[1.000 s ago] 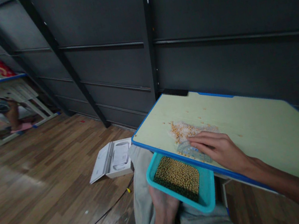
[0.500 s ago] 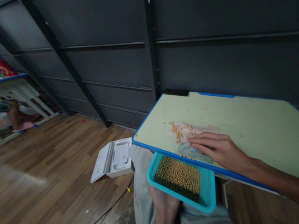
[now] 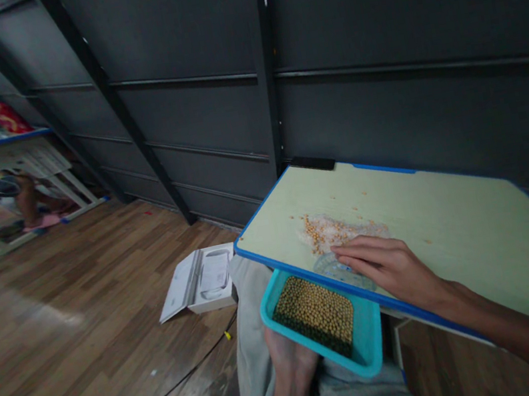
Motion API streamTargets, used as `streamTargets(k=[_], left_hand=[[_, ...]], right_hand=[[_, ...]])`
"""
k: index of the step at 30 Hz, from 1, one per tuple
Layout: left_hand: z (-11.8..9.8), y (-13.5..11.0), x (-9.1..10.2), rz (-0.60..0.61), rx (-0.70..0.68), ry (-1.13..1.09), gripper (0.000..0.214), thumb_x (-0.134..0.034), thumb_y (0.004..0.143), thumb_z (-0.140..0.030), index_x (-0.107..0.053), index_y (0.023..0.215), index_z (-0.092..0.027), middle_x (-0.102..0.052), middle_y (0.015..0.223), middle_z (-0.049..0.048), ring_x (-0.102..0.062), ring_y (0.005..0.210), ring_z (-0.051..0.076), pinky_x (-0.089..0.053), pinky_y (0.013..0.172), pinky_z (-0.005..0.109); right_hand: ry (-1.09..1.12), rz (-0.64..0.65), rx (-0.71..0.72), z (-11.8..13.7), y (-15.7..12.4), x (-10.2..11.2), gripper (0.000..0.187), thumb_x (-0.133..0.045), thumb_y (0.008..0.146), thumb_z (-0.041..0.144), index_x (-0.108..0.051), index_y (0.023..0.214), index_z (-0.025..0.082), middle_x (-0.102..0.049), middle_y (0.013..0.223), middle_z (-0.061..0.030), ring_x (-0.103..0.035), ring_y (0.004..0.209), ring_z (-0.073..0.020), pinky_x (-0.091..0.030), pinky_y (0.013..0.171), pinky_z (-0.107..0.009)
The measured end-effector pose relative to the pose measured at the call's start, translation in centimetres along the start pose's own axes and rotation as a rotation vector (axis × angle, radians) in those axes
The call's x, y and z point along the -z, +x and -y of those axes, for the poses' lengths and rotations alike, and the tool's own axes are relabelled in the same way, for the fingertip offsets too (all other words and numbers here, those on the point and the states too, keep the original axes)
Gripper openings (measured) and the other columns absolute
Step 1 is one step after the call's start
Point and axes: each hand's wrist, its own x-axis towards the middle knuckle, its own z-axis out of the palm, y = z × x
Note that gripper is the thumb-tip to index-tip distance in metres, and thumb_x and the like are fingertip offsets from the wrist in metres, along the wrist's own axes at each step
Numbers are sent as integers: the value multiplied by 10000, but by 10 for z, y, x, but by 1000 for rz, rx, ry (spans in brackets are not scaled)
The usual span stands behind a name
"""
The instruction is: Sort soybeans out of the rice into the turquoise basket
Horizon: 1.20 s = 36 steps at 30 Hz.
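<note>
My left hand (image 3: 290,352) supports a turquoise plastic tray (image 3: 376,335) from below, just under the table's front edge. Many round yellow soybeans (image 3: 321,310) lie in the tray, with a darker strip along its near side. Over the table, my right hand (image 3: 389,258) has its fingers pressed together on a clear protractor (image 3: 329,265), which is partly hidden under them. Just beyond the fingertips, loose soybeans (image 3: 314,233) lie beside a pile of whitish grains (image 3: 333,228) on the pale tabletop (image 3: 450,214).
A black phone-like slab (image 3: 312,163) lies at the table's back edge, against the dark metal wall (image 3: 175,30). On the wooden floor stands an open white box (image 3: 212,281), with a black cable (image 3: 196,366) near it. A seated person's leg (image 3: 27,200) shows by another table (image 3: 6,141).
The row of soybeans at the table's front edge above the tray is gone from there. Both hands and the tray have stayed almost in place.
</note>
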Motion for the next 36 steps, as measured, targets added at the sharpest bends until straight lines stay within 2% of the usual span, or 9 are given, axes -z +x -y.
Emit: streamTargets(k=[8,14,19,22,26,36], left_hand=[[0,-2,-1,30,1,45,370,-527,873,-306,-696,1169,-164,-715,1181,154,-641,1135,339,-481,991,549],[-1,1,7,34,1,48,361,-525,883,-328,-705,1152,-168,-719,1175,153,-639,1141,339,-473,1001,555],[-1,2,6,9,-13,25,374,-497,873,-262,-696,1174,-166,-741,1118,140,-646,1129,328,-472,1007,545],[-1,2,5,4,-15,5,372,-485,874,-234,-700,1168,-163,-745,1107,135,-648,1126,320,-475,1006,528],[-1,3,8,26,-10,-13,370,-480,880,-228,-704,1170,-178,-748,1105,128,-651,1122,313,-471,1011,518],[-1,0,5,-4,-6,15,367,-521,886,-301,-700,1170,-155,-724,1166,148,-639,1142,320,-475,1008,519]], right_hand=[[-90,-39,7,-5,-1,3,291,-528,985,193,-687,1223,248,-738,1123,-52,-698,1001,-202,-585,912,-415],[-148,-149,-21,-13,2,15,292,-540,973,194,-691,1216,253,-734,1110,-58,-694,971,-216,-582,876,-426],[-185,-275,-77,-24,6,22,238,-563,959,199,-720,1135,226,-738,1044,-63,-690,931,-215,-569,842,-408],[-170,-269,-95,-27,6,22,229,-568,958,208,-723,1127,220,-737,1037,-61,-688,927,-212,-564,840,-401],[-119,-198,-75,-20,6,19,261,-557,969,205,-708,1177,246,-734,1048,-51,-689,919,-197,-562,832,-382],[-115,-120,0,-16,1,10,245,-568,966,186,-702,1169,219,-735,1107,-51,-685,986,-190,-560,874,-382]])
